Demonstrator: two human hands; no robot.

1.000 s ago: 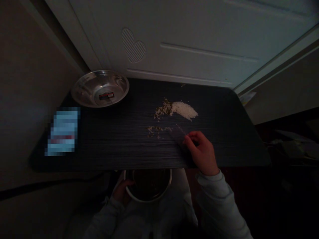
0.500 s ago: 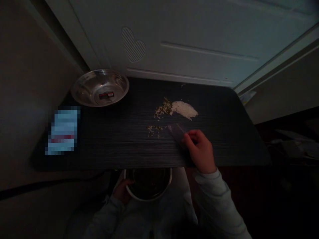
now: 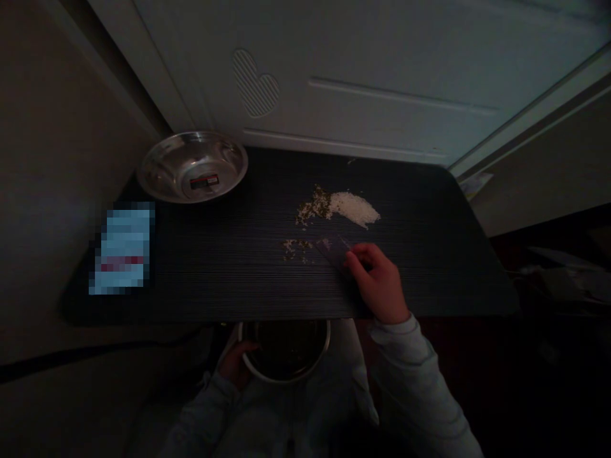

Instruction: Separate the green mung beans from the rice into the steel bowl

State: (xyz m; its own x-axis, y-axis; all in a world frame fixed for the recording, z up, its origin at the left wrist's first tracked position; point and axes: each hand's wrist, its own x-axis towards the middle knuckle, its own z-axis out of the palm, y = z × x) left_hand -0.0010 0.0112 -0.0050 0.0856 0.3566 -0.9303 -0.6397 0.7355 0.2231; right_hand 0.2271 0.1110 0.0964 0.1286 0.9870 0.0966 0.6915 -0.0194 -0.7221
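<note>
My right hand [image 3: 377, 280] pinches a thin, clear plastic sheet or card [image 3: 334, 253] low over the dark table. Its far edge is beside a small scatter of green and pale grains [image 3: 296, 245]. Beyond it lie a white heap that looks like rice [image 3: 356, 208] and, touching its left side, a mound of green beans or grains mixed with white [image 3: 317, 202]. Below the table's front edge, my left hand [image 3: 237, 364] grips the rim of a metal bowl [image 3: 285, 380], thumb inside. The bowl's contents are too dark to make out.
A wide stainless steel bowl [image 3: 193, 166] with a label inside stands at the table's back left. In front of it lies a pixelated bright screen [image 3: 125, 248]. A white panel with a heart relief [image 3: 256, 86] rises behind the dark table [image 3: 214, 280].
My right hand has shifted slightly left and away from me with the clear sheet. The heaps look the same, and my left hand stays on the bowl.
</note>
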